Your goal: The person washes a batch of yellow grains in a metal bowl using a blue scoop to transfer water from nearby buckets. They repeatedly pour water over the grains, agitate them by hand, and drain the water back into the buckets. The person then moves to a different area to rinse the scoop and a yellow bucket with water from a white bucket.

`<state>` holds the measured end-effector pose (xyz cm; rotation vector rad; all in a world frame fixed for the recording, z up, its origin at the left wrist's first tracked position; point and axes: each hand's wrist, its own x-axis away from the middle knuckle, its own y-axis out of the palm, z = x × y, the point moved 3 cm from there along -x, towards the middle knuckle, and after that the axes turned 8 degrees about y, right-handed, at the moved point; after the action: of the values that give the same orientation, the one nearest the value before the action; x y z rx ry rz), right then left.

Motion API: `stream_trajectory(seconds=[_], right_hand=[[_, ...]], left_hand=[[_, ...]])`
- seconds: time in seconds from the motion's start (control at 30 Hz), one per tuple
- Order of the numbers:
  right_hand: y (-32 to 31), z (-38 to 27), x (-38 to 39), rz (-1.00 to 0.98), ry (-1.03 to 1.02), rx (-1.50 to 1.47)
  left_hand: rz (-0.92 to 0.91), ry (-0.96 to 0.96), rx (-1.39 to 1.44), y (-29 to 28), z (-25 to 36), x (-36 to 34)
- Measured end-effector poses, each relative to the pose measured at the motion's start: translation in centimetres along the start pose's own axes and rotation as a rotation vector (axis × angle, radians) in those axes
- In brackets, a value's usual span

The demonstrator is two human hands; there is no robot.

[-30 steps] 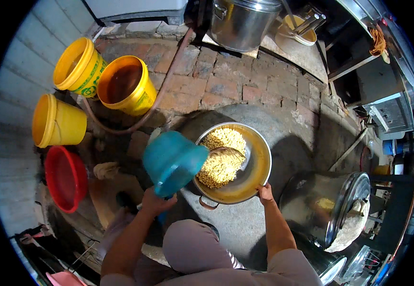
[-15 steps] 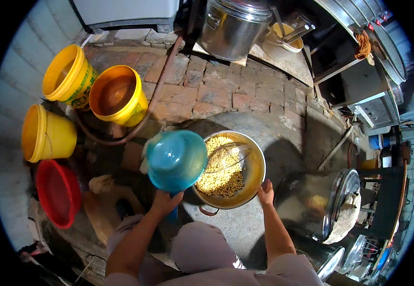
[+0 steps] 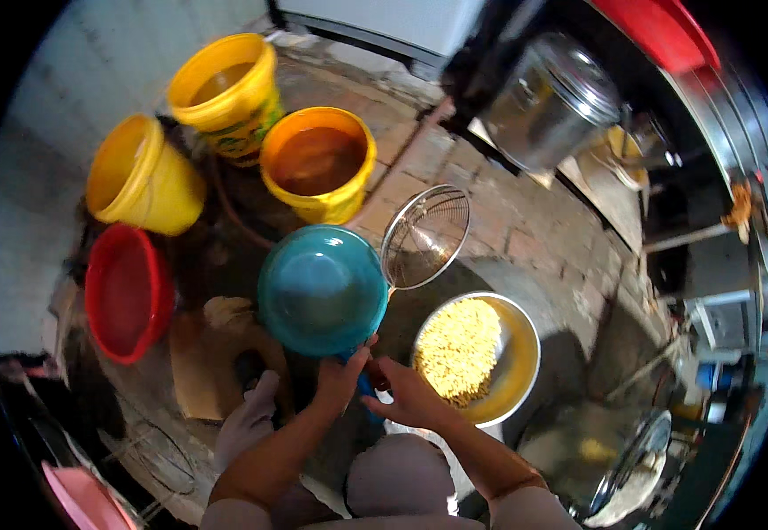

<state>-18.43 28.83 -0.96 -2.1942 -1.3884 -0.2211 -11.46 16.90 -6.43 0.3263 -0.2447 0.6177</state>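
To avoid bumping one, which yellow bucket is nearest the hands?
The rightmost yellow bucket, just beyond the teal scoop; the other two stand farther left.

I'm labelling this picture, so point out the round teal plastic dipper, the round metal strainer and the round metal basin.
Round teal plastic dipper (image 3: 322,290), head view: middle of its bowl.
Round metal strainer (image 3: 426,237), head view: middle of its mesh.
Round metal basin (image 3: 516,364), head view: bare inner wall.

One dipper (image 3: 324,291) and one strainer (image 3: 426,243) appear just ahead of two hands (image 3: 340,383), with one metal bowl (image 3: 522,360) to their right, three yellow buckets (image 3: 172,196) farther ahead leftward, one red basin (image 3: 163,287) at left, one lidded pot (image 3: 525,102) far ahead rightward.
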Motion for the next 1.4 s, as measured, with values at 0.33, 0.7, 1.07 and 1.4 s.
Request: stream_trajectory(seconds=[0.33, 0.7, 1.07, 1.4], right_hand=[[5.9, -9.9, -11.8, -0.146, -0.369, -0.087], [-3.1, -16.0, -19.9, 0.034, -0.107, -0.510], [-7.1, -9.0, -31.7, 0.460, 0.258, 1.233], [-3.2, -6.7, -39.6, 0.327, 0.532, 1.226]], left_hand=[[0.253, 0.083, -0.135, -10.7, 5.0, -0.8], [0.753, 0.203, 0.344, -30.2, 10.6, 2.0], [0.889, 0.133, 0.526, -54.8, 1.5, 2.4], [0.683, 0.422, -0.484, -29.2, 15.9, 3.5]])
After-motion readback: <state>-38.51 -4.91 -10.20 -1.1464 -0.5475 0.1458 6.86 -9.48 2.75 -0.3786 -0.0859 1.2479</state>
